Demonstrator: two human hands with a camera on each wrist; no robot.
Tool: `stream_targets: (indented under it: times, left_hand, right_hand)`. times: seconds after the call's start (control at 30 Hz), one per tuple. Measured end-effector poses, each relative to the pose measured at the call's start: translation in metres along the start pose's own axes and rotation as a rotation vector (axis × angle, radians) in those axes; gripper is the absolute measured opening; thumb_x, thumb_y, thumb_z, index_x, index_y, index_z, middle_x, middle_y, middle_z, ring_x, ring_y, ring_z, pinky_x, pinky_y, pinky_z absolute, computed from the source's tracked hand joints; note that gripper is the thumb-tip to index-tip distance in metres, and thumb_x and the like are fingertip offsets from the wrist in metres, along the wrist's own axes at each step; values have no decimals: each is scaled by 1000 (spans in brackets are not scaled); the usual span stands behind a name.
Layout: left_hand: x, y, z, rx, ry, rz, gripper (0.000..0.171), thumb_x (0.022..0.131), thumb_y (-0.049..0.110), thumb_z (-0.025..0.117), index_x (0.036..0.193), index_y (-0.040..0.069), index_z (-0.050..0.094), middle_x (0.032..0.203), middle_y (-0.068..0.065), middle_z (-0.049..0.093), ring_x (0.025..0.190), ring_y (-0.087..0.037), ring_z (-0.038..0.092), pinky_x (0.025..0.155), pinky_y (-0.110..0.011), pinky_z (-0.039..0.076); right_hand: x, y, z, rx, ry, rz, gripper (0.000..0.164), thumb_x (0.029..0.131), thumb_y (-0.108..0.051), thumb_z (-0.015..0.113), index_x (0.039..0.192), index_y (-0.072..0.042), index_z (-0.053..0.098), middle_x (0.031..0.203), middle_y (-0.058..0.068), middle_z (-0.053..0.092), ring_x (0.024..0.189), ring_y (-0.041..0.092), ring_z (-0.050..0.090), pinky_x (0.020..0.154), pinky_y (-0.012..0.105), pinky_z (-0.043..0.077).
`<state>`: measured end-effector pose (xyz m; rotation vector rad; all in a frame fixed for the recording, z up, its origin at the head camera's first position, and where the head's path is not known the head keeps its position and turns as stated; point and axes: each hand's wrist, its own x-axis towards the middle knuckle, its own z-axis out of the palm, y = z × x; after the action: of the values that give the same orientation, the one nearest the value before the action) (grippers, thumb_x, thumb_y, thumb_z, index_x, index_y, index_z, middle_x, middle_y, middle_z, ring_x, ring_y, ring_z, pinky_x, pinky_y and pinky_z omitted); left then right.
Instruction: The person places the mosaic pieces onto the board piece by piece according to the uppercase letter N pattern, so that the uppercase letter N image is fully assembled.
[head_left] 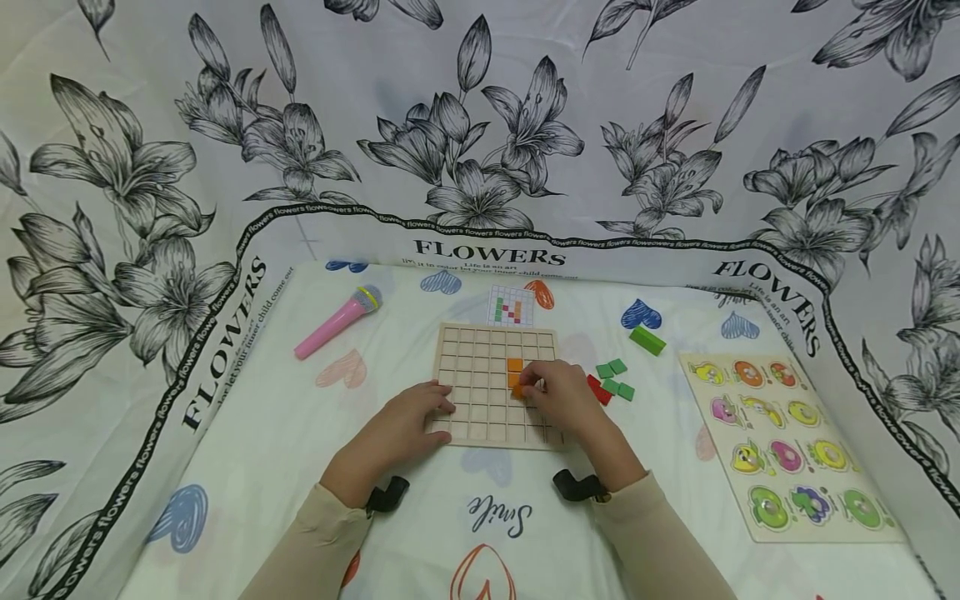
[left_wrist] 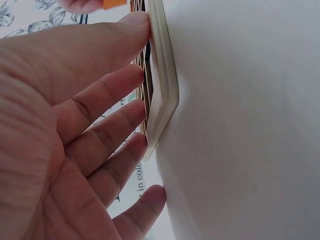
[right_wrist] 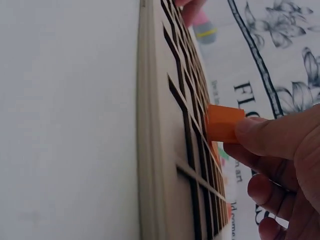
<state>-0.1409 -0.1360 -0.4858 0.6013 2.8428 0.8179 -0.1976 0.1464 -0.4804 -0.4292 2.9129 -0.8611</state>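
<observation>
A wooden grid board lies flat on the cloth, with orange square tiles in a column right of its middle. My right hand pinches an orange square tile between thumb and forefinger. That tile stands on edge against the grid, just below the others. Along the board's left side rests my left hand, its thumb and fingertips touching the rim in the left wrist view. Beside my right hand lie red tiles, partly hidden, and several green tiles.
Behind the board is a small card with a coloured grid pattern. A pink toy microphone lies at the left. To the right are a green block and a fruit puzzle board. Flower-printed cloth rises around the back and sides.
</observation>
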Motion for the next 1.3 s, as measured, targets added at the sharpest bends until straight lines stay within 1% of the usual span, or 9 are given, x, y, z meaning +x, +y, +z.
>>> stream_targets:
  times: [0.07, 0.17, 0.3, 0.33, 0.53, 0.67, 0.9, 1.13, 1.3]
  left_hand:
    - [0, 1, -1, -2, 1, -11, 39, 83, 21, 83, 118, 13, 70, 146, -5, 55, 144, -24, 40, 118, -44, 34]
    - [-1, 2, -1, -8, 0, -20, 38, 83, 21, 83, 118, 13, 70, 146, -4, 55, 145, -23, 40, 118, -44, 34]
    - [0, -1, -1, -5, -1, -10, 39, 83, 21, 83, 118, 13, 70, 147, -4, 54, 145, -23, 40, 119, -44, 34]
    - [0, -1, 0, -4, 0, -7, 39, 83, 22, 84, 118, 13, 70, 147, -3, 54, 145, -23, 40, 118, -44, 34]
    - [1, -1, 0, -12, -3, -7, 40, 82, 22, 84, 118, 13, 70, 147, -4, 54, 145, -22, 40, 118, -43, 34]
    - [1, -1, -1, -9, -8, -12, 40, 83, 22, 84, 118, 13, 70, 147, -3, 54, 145, -22, 39, 118, -42, 34]
    - [1, -1, 0, -11, -17, -22, 40, 82, 23, 84, 118, 14, 69, 148, -3, 54, 146, -21, 39, 119, -42, 33]
    - [1, -1, 0, -15, -17, -14, 40, 82, 21, 84, 118, 13, 69, 147, -4, 54, 145, -23, 39, 119, -43, 34]
    - [1, -1, 0, -9, -13, -5, 39, 82, 21, 84, 118, 13, 69, 147, -5, 55, 145, -23, 40, 118, -43, 34]
  right_hand:
    - [3, -4, 5, -27, -5, -8, 9, 92, -23, 75, 94, -30, 70, 87, -12, 63, 80, 18, 52, 70, 32, 45]
    - [7, -8, 9, -84, 12, -38, 8, 92, -24, 75, 94, -30, 70, 88, -12, 64, 84, 17, 53, 81, 37, 46]
    - [8, -11, 7, -121, 34, -57, 6, 92, -24, 75, 96, -27, 71, 90, -12, 67, 89, 15, 54, 93, 43, 41]
    - [7, -11, 6, -119, 32, -51, 7, 92, -24, 75, 96, -27, 71, 90, -11, 68, 89, 16, 54, 93, 42, 41]
    - [5, -12, 3, -87, -9, 1, 8, 90, -25, 77, 95, -29, 71, 90, -11, 65, 88, 17, 52, 82, 36, 41]
    - [4, -11, 5, -73, -30, -6, 7, 91, -25, 77, 93, -28, 71, 88, -13, 65, 88, 16, 53, 84, 36, 41]
    - [3, -10, 7, -93, -62, -19, 6, 91, -26, 76, 94, -26, 71, 89, -14, 65, 90, 13, 55, 88, 35, 43]
    - [3, -10, 9, -145, -57, -33, 7, 90, -27, 77, 94, -24, 72, 93, -10, 64, 92, 12, 57, 85, 36, 43]
    - [3, -7, 10, -147, -53, -35, 7, 91, -29, 77, 94, -25, 72, 94, -11, 64, 93, 11, 57, 86, 36, 43]
